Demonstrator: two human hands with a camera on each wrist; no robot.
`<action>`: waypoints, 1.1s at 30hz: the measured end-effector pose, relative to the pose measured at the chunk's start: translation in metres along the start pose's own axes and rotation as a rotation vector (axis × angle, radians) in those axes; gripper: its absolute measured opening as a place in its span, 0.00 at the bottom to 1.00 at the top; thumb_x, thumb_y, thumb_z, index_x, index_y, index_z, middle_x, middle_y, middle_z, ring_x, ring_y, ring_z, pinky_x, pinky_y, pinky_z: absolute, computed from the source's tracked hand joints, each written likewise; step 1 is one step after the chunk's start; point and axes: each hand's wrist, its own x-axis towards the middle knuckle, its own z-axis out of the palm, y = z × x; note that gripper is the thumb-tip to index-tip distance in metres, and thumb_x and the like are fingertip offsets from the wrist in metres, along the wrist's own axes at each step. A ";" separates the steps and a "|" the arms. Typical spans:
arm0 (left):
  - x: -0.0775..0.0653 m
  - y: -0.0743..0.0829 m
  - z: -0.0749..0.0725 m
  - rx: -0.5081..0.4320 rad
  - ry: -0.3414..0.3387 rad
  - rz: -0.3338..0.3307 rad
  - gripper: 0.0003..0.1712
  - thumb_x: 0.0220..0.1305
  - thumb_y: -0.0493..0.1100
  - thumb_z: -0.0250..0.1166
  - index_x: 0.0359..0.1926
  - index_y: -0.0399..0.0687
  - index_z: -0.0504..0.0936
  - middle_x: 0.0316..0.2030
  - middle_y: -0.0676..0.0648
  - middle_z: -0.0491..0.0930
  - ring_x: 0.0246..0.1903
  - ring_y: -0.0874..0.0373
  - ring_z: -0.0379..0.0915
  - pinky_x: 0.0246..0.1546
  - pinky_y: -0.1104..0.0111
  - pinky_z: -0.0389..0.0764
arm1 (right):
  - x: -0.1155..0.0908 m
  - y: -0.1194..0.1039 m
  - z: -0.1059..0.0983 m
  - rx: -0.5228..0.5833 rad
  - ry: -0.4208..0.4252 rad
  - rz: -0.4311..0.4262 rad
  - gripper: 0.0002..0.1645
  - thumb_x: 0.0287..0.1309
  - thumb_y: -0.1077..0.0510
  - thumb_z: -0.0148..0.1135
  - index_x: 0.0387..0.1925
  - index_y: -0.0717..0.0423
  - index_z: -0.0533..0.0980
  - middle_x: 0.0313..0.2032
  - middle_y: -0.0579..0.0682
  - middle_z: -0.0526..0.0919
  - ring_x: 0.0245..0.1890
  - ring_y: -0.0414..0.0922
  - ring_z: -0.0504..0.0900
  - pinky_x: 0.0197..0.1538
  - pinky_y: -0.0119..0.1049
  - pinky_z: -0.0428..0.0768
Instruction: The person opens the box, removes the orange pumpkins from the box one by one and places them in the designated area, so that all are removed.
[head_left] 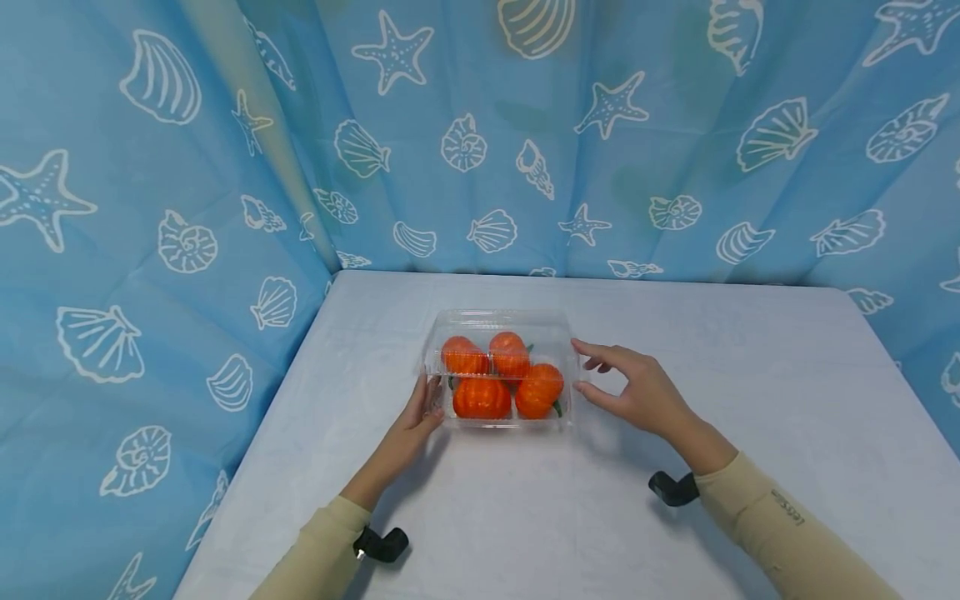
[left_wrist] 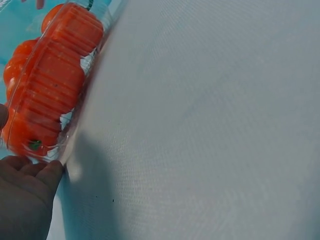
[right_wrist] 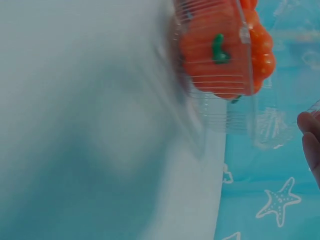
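A clear plastic clamshell container [head_left: 501, 423] stands on the table, holding several glossy orange-red bell peppers [head_left: 482, 398] with green stems. Its see-through lid [head_left: 502, 318] looks tilted up, though the clear plastic makes its exact angle hard to judge. My left hand [head_left: 414, 415] grips the container's left end; in the left wrist view its fingers [left_wrist: 32, 170] lie against that end, and part of the thumb shows at the frame's edge. On the right side, my right hand [head_left: 637, 390] has thumb and index finger spread, fingertips at the plastic edge. The right wrist view shows its fingers [right_wrist: 310, 132] beside clear plastic.
A white cloth-covered table [head_left: 675, 333] lies under the container. Behind it and on the left hangs a blue curtain [head_left: 420, 150] with white shells and starfish. Dark wrist mounts [head_left: 381, 545] stick out from both sleeves, close above the tabletop.
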 end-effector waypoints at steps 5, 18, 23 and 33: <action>0.000 -0.002 0.000 0.015 -0.010 0.029 0.45 0.78 0.35 0.51 0.81 0.45 0.31 0.80 0.40 0.44 0.79 0.45 0.41 0.76 0.50 0.47 | 0.009 -0.001 -0.004 -0.005 0.072 -0.022 0.36 0.53 0.58 0.78 0.65 0.55 0.78 0.52 0.52 0.87 0.41 0.49 0.85 0.46 0.49 0.87; -0.001 0.003 0.000 0.006 -0.012 0.013 0.44 0.78 0.34 0.50 0.81 0.44 0.32 0.80 0.41 0.46 0.79 0.46 0.42 0.76 0.49 0.46 | 0.035 -0.003 -0.011 0.010 0.235 -0.021 0.31 0.59 0.63 0.73 0.65 0.50 0.78 0.53 0.52 0.87 0.44 0.47 0.86 0.51 0.39 0.84; -0.001 0.002 -0.001 0.010 -0.012 0.016 0.44 0.78 0.34 0.50 0.81 0.44 0.32 0.80 0.41 0.46 0.79 0.47 0.42 0.77 0.50 0.46 | 0.047 -0.003 -0.013 0.000 0.294 -0.017 0.29 0.61 0.64 0.71 0.64 0.51 0.78 0.56 0.50 0.85 0.42 0.46 0.87 0.48 0.31 0.84; 0.000 0.000 0.000 0.102 0.004 0.065 0.44 0.78 0.35 0.52 0.81 0.42 0.34 0.79 0.37 0.49 0.77 0.41 0.46 0.75 0.45 0.47 | 0.069 0.002 -0.015 -0.030 0.388 -0.025 0.20 0.63 0.65 0.69 0.57 0.56 0.80 0.50 0.54 0.88 0.39 0.51 0.89 0.41 0.48 0.87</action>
